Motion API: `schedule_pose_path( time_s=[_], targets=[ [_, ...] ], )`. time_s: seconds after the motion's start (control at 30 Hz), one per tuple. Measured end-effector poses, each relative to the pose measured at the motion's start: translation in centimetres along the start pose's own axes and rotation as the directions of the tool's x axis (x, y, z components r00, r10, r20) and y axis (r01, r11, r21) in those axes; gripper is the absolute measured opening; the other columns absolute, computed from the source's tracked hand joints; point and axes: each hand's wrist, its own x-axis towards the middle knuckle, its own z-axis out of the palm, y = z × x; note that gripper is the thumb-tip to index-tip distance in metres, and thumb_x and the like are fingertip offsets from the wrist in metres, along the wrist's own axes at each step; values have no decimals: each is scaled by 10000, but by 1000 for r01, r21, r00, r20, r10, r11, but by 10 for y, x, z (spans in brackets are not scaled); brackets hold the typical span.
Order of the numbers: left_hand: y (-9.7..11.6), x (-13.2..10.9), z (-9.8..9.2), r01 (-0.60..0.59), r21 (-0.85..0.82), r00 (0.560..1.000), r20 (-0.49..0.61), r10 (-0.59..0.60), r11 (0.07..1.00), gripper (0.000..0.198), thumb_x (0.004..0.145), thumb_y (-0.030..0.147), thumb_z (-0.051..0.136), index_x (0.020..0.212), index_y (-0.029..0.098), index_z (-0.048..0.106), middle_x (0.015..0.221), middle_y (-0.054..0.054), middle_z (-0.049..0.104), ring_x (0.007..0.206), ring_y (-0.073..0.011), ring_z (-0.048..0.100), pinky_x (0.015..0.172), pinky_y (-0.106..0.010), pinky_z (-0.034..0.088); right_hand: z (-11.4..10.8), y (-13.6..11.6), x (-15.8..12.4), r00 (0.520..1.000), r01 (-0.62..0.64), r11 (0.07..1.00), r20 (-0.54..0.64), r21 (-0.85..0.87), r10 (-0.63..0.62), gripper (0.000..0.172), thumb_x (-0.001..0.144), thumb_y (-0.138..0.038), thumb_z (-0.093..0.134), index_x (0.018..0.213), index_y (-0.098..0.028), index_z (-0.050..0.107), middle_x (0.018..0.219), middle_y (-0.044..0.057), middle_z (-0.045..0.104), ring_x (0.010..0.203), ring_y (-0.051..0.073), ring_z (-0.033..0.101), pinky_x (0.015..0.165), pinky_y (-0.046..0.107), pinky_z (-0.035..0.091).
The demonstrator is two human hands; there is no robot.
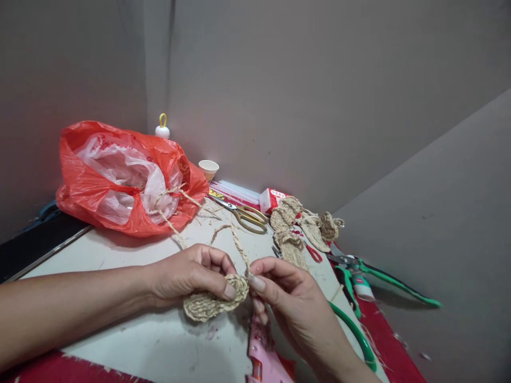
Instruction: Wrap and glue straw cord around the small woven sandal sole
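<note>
My left hand [203, 279] grips a small flat piece of coiled straw braid [209, 306], thumb on top, its oval rows facing up. A loose length of braided straw cord [238, 244] rises from the piece's right end and bends back over the table. At that end, my right hand [285, 298] pinches the cord between thumb and forefinger. Below my right hand lies a pink glue gun [265, 354], partly hidden by the fingers.
A red plastic bag [99, 197] with a white liner stands at back left. Gold-handled scissors [249, 218], a paper cup [208, 169] and a red-white box [273, 200] lie behind. Several woven straw pieces [290, 242] sit to the right, near green-handled shears [393, 279] beside the grey wall.
</note>
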Motion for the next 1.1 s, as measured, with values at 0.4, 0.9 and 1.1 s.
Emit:
schedule_pose_path(
  time_s=[0.4, 0.9, 1.1],
  targets=[
    [2, -2, 1, -55, 147, 998, 9, 54, 988, 227, 555, 154, 786, 722, 131, 635, 600, 32, 606, 513, -65, 483, 490, -184, 356, 6, -14, -3, 939, 338, 862, 78, -378, -335, 20, 756, -230, 758, 738, -222, 761, 723, 13, 704, 656, 133, 615, 583, 208, 494],
    [-1, -4, 6, -195, 267, 978, -15, 206, 944, 160, 612, 117, 715, 730, 154, 613, 608, 60, 548, 538, -57, 435, 508, -176, 340, 2, -12, -11, 822, 505, 601, 133, -619, -553, 131, 783, -144, 711, 835, -260, 744, 762, -9, 751, 656, 123, 676, 598, 175, 528],
    [-1, -6, 6, -204, 258, 978, 5, 210, 944, 153, 653, 155, 735, 776, 145, 644, 649, 43, 581, 575, -68, 467, 541, -183, 364, 3, -15, -11, 794, 549, 573, 166, -609, -584, 167, 786, -107, 704, 838, -260, 746, 758, -13, 736, 679, 121, 673, 615, 176, 529]
  ],
)
